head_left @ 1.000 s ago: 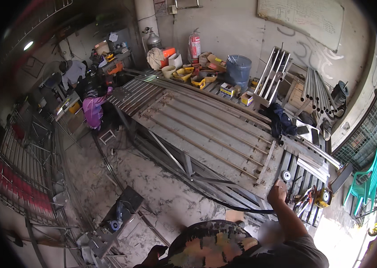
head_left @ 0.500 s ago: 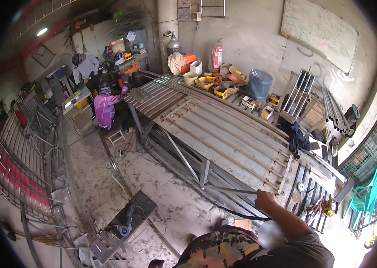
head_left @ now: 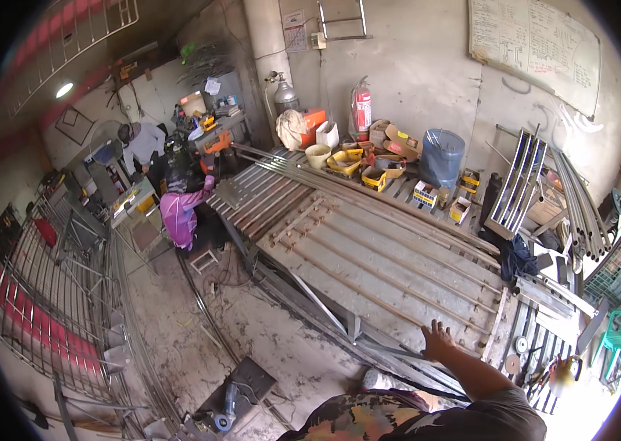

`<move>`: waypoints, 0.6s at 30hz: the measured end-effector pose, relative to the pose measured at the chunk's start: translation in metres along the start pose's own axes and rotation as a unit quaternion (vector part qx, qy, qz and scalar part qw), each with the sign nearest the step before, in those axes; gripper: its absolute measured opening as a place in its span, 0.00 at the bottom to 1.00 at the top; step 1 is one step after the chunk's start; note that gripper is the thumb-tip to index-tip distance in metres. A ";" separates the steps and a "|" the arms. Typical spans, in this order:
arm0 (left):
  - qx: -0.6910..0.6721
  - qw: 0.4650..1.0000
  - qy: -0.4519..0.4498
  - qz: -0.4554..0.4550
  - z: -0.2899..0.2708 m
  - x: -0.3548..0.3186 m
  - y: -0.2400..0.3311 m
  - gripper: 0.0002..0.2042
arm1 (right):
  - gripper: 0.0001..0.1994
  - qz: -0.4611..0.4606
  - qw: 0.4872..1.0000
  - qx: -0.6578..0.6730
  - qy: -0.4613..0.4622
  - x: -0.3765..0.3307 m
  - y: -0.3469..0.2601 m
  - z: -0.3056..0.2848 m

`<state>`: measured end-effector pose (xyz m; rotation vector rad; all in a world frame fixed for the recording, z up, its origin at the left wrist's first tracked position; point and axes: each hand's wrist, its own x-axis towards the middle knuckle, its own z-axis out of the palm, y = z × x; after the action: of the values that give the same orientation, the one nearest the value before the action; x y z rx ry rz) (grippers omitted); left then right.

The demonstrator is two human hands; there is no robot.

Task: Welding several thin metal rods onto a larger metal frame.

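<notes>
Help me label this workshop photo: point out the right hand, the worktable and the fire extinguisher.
Right hand [head_left: 438,342]: head view, back of the hand.
Worktable [head_left: 380,287]: head view, bare top between rods.
Fire extinguisher [head_left: 362,112]: head view, middle of its body.

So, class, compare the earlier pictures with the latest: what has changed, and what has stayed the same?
The right hand has moved left along the table, away from the brown disc it partly covered; its fingers, curled before, are now spread. The view has shifted too. The disc, blue container and fire extinguisher stayed put.
</notes>
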<state>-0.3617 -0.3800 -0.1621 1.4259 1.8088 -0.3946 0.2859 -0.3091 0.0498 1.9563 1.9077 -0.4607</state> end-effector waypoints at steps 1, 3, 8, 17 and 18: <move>0.022 1.000 0.013 0.017 -0.024 0.018 0.012 0.22 | 0.50 0.002 1.000 0.021 -0.002 0.003 -0.002 -0.003; 0.063 0.996 0.038 0.050 -0.066 0.054 0.035 0.22 | 0.58 -0.002 0.998 0.057 -0.012 0.021 0.002 0.009; 0.153 0.979 0.063 0.121 -0.112 0.105 0.070 0.22 | 0.68 -0.045 0.997 0.036 -0.059 0.050 0.007 -0.007; 0.176 0.903 0.316 0.233 -0.197 0.050 0.227 0.34 | 0.75 -0.008 0.997 0.056 -0.055 0.053 0.000 -0.033; 0.191 0.874 0.345 0.285 -0.223 0.041 0.267 0.37 | 0.74 0.005 0.997 0.063 -0.052 0.052 -0.002 -0.035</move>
<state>-0.2036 -0.1192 0.0097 2.5287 1.7463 0.1042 0.2848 -0.2463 0.0557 1.9778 1.8439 -0.6822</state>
